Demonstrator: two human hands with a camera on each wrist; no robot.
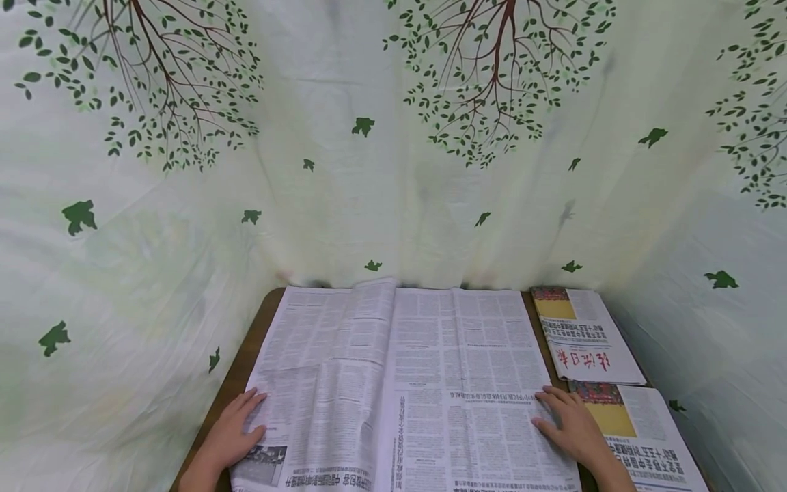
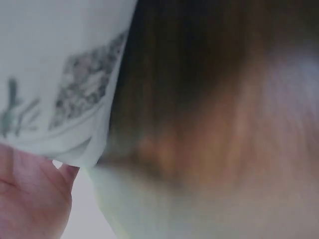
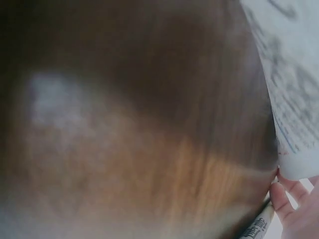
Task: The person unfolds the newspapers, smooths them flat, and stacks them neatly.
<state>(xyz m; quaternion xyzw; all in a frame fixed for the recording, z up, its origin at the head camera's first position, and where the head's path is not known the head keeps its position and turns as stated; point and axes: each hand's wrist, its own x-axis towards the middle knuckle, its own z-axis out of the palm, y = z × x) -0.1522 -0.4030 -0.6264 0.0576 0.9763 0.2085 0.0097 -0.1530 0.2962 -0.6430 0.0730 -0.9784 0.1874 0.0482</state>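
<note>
A large open newspaper (image 1: 492,355) is spread over the brown table, its print upside down from here. Its left page (image 1: 295,383) bulges into a raised fold beside the middle crease. At the left edge, my left hand (image 1: 226,434) rests with its fingers on the paper, near a small dark photo. My right hand (image 1: 573,425) touches the right edge, fingers stretched inward over the page. In the left wrist view, part of the left hand (image 2: 32,196) shows below a paper corner. The right wrist view catches the right hand's fingers (image 3: 285,201) by the sheet's edge.
Two folded newspapers lie at the right: one farther back (image 1: 593,342) with a red title, another nearer (image 1: 652,437), partly behind my right forearm. A strip of wooden table (image 1: 246,362) shows at the left. A white leaf-printed curtain (image 1: 393,191) hangs around the table.
</note>
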